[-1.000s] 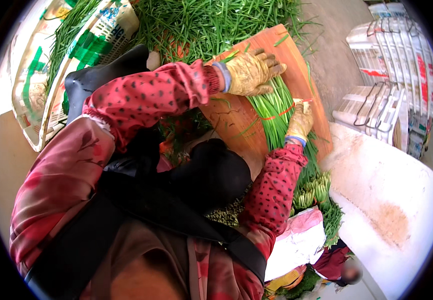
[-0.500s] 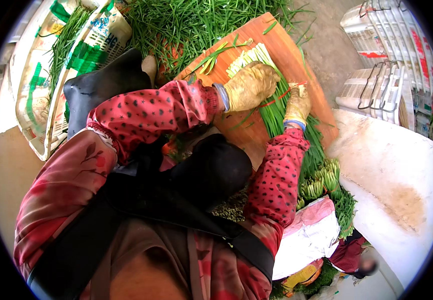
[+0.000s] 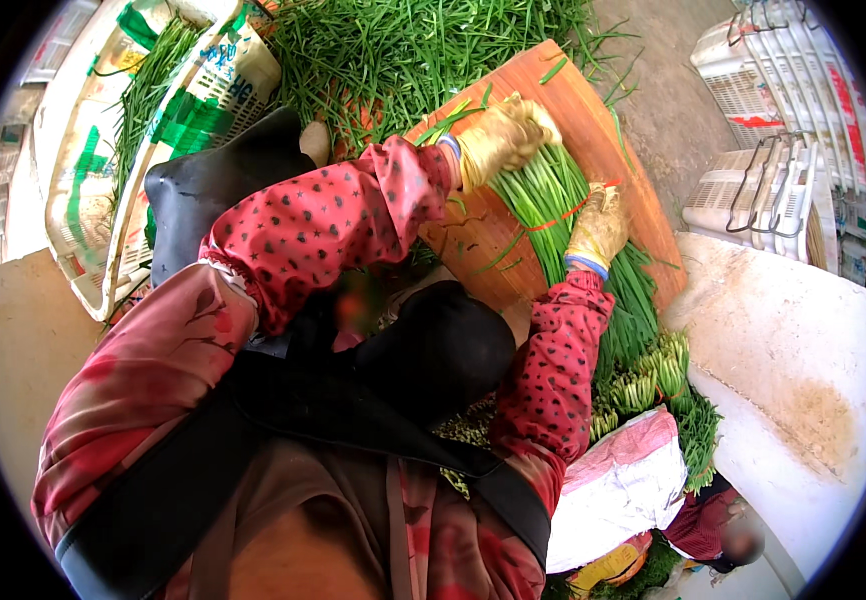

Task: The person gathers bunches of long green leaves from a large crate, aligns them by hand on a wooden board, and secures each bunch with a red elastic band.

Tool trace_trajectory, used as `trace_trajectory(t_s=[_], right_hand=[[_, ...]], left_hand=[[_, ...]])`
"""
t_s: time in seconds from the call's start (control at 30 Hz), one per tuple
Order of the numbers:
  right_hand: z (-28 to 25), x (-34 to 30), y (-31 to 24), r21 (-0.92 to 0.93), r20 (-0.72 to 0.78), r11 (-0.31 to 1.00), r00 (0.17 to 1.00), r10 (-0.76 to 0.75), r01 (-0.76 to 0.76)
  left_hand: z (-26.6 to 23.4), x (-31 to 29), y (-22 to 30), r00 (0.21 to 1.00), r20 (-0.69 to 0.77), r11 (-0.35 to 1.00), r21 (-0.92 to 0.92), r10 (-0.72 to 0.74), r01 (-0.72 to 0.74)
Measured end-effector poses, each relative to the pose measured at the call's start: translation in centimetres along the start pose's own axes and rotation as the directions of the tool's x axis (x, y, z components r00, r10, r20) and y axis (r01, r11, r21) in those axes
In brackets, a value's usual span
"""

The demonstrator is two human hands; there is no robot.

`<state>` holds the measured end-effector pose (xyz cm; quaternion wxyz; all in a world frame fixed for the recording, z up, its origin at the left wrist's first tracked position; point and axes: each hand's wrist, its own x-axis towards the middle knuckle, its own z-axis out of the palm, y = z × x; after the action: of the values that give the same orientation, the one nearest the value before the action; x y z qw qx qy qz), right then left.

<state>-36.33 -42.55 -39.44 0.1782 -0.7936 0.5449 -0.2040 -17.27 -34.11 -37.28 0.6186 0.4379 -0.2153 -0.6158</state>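
A thick bunch of green chives [image 3: 543, 195] lies across a wooden board [image 3: 643, 170], with a thin red tie [image 3: 558, 213] around its middle. My left hand [image 3: 506, 140], in a yellow glove, is closed over the bunch's far end and hides the pale stem ends. Closed at the bunch's right side, my gloved right hand [image 3: 599, 228] holds the tie; a short red end sticks out by the fingertips. Leaves trail from the bunch under my right forearm. A few loose chives [image 3: 443, 125] lie on the board beside my left hand.
A large heap of loose chives [image 3: 393, 50] spreads beyond the board. At left stands a white basket [image 3: 113, 250] with chives inside. Tied bunches [image 3: 653, 375] and a white sack [image 3: 618, 490] lie by my right arm. White crates [image 3: 753, 190] are stacked at right; another person [image 3: 708, 525] is at lower right.
My left hand has slid over the bunch's far end, covering the pale stem ends that showed before. My right hand stays at the tie. The whole view has shifted slightly.
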Motion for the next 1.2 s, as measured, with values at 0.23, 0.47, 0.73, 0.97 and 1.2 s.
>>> trace_trajectory(t_s=[0.23, 0.47, 0.73, 0.97, 1.2], right_hand=[[0.2, 0.0, 0.8, 0.043, -0.041, 0.999, 0.999, -0.021, 0.022], [0.7, 0.3, 1.5, 0.066, -0.04, 0.998, 0.999, 0.0, 0.003], [1.2, 0.6, 1.8, 0.042, -0.03, 0.999, 1.0, 0.002, -0.001], [0.7, 0.4, 1.8, 0.086, -0.018, 0.996, 1.0, 0.024, -0.023], [-0.2, -0.5, 0.4, 0.125, -0.089, 0.989, 0.994, -0.069, 0.08]], left_hand=[[-8.1, 0.4, 5.3, 0.874, -0.358, 0.892, -0.186, 0.33, -0.413], [-10.3, -2.6, 7.1, 0.612, 0.066, -0.209, 0.964, 0.788, 0.164], [0.9, -2.0, -2.0, 0.738, 0.542, -0.274, 0.84, 0.401, -0.468], [-2.1, -1.9, 1.9, 0.793, 0.407, -0.466, 0.867, 0.454, -0.178], [-18.5, -5.9, 10.9, 0.269, -0.517, 0.387, 0.824, 0.813, 0.414]])
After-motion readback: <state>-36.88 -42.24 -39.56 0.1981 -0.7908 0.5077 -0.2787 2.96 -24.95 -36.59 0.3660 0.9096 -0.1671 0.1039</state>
